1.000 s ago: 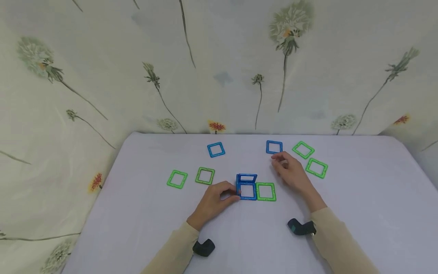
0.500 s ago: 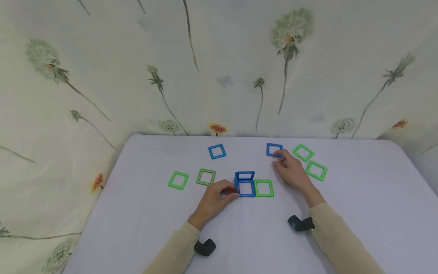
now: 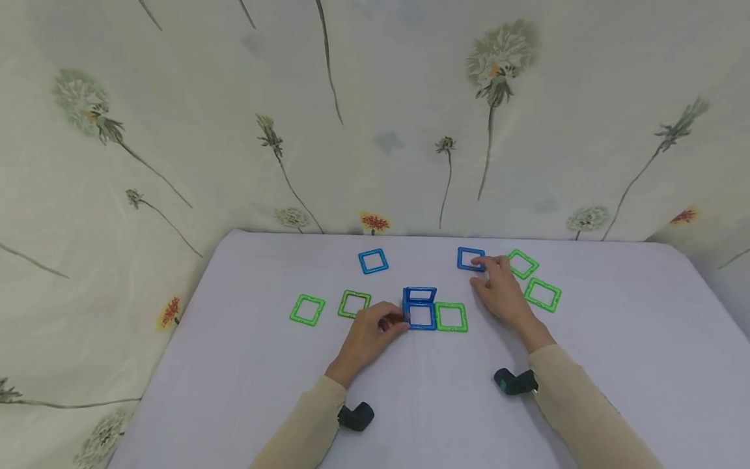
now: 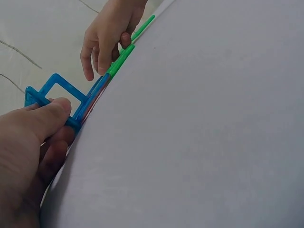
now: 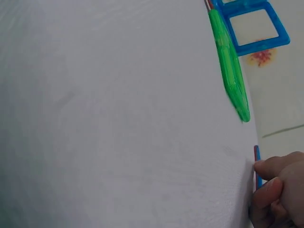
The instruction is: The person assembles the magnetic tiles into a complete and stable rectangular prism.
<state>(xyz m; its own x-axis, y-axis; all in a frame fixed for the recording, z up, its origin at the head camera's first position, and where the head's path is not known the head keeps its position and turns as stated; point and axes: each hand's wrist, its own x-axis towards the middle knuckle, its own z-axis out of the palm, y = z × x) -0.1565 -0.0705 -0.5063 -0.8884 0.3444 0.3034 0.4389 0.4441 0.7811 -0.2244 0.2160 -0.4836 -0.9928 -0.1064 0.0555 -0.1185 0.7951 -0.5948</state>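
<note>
My left hand [image 3: 372, 332] pinches the upright left side of a small blue structure of square-framed magnetic tiles. Its flat base is a blue tile [image 3: 435, 319], with another blue tile [image 3: 422, 288] standing along the far edge. In the left wrist view, my thumb lies on the upright blue left tile [image 4: 40, 99]. A green tile [image 3: 451, 330] lies flat against the base's right side. My right hand [image 3: 505, 296] reaches to a separate blue tile [image 3: 459, 258] lying flat farther back. Its index finger touches that tile; in the head view the thumb stands apart from it.
Two loose green tiles [image 3: 307, 322] [image 3: 354, 293] lie left, one close to my left hand. Another blue tile [image 3: 373, 270] lies at the back. Two more green tiles [image 3: 523, 274] [image 3: 541, 305] lie right of my right hand. A floral cloth [image 3: 375, 130] hangs behind the white table [image 3: 433, 404].
My left hand and the blue structure, with the green tile attached, have shifted slightly away from me. My right index finger has moved forward onto the back blue tile. The head view has tilted slightly.
</note>
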